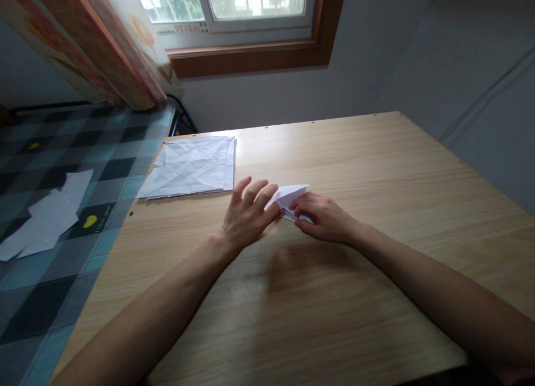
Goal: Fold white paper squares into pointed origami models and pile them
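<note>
A small folded piece of white paper [289, 193] is between my two hands, just above or on the wooden table [355, 169]. My left hand [251, 212] pinches its left side between thumb and forefinger, with the other fingers raised and spread. On the right side, the curled fingers and thumb of my right hand [320, 214] grip the paper's edge. One pointed flap of the paper stands up toward the window. My fingers cover much of its lower part, so the exact folded shape cannot be made out.
A stack of creased white paper sheets [196, 166] lies at the table's far left. Loose white paper pieces [52, 221] rest on a checked cloth [121, 171] to the left. Behind are a curtain [121, 46], a wood-framed window [254, 56] and a wall cable [487, 99].
</note>
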A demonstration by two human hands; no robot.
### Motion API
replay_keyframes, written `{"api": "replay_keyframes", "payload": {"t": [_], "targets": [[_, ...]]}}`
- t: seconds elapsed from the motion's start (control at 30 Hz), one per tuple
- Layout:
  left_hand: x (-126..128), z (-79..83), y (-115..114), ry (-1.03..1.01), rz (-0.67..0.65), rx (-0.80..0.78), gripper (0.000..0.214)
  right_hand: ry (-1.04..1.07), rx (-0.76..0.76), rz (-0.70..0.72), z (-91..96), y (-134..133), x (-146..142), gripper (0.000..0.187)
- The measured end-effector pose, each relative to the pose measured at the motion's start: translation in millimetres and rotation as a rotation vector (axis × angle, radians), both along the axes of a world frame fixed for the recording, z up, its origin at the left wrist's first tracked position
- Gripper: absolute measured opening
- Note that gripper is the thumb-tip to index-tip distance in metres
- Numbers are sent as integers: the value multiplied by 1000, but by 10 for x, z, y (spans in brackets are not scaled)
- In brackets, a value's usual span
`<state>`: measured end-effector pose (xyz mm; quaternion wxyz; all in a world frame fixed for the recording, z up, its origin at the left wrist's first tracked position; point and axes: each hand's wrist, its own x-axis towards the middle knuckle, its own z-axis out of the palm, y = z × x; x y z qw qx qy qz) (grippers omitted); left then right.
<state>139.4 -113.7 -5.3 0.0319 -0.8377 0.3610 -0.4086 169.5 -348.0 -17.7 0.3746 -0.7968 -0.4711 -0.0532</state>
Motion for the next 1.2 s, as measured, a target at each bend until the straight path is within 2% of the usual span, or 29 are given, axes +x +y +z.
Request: {"api": "replay_keyframes", "payload": {"t": [0.13, 0.27, 0.47, 0.63, 0.77, 0.83, 0.93, 1.1, 1.2], "targets": [[17, -1, -1, -10, -8, -29, 15, 4, -4, -10, 38, 2, -25, 7], [40, -3, -7, 14, -22, -115, 39, 12, -16, -26, 44, -5, -40, 6], [104, -49, -10, 273, -43, -308, 69, 17, -9, 0, 11, 12, -27, 10], [146, -83, -4, 460, -13, -411, 77, 0, -24, 18, 12, 9, -17, 5], [147, -95, 7, 529, -67, -437, 82, 0, -18, 13, 1, 7, -15, 8], [143, -99, 16, 528, -112, -435, 80, 5, -18, 9, -6, 7, -17, 10], [136, -75, 33, 482, -200, -393, 65, 17, -28, 9, -8, 4, -22, 12], [87, 105, 8, 303, -375, -185, 42, 5, -26, 27, -10, 0, -25, 16], [51, 200, -24, 250, -380, -56, 32, 1, -21, 27, -21, 1, -18, 15]]}}
